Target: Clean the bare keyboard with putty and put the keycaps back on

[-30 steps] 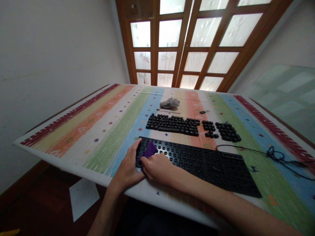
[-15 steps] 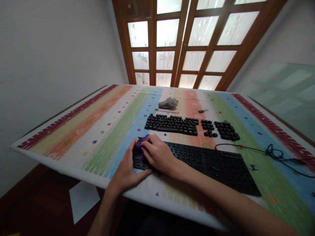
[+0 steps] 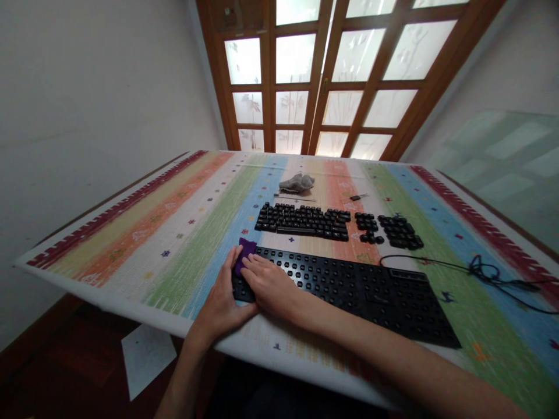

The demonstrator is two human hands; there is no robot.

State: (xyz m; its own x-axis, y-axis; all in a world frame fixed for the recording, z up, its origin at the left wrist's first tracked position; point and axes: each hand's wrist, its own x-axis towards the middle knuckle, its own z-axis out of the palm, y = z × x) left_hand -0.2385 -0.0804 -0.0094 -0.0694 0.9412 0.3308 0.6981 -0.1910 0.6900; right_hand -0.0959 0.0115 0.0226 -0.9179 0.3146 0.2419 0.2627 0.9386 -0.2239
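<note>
A black keyboard base (image 3: 340, 285), stripped of its keycaps, lies near the front of the table with rows of bare switches showing. My left hand (image 3: 220, 299) grips its left end, fingers along the side edge and thumb at the front. Under the fingers of my right hand (image 3: 275, 291), a purple cloth (image 3: 247, 250) is pressed on the upper left corner of the base. My right palm hides part of the switches there. Behind the base, loose black keycaps (image 3: 305, 222) are laid out in keyboard order, with a number-pad group (image 3: 399, 233) at the right.
Farther back sit a crumpled grey cloth (image 3: 297, 183), a thin stick (image 3: 297, 199) and a small dark tool with wire prongs (image 3: 358, 197). A black cable (image 3: 483, 267) runs coiled to the right. The striped tablecloth (image 3: 174, 256) covers the table; a white sheet (image 3: 148, 358) lies below.
The purple cloth, bunched under my right fingers before, now spreads flatter over the corner. My right hand has shifted slightly left and down. My left hand still holds the base's end.
</note>
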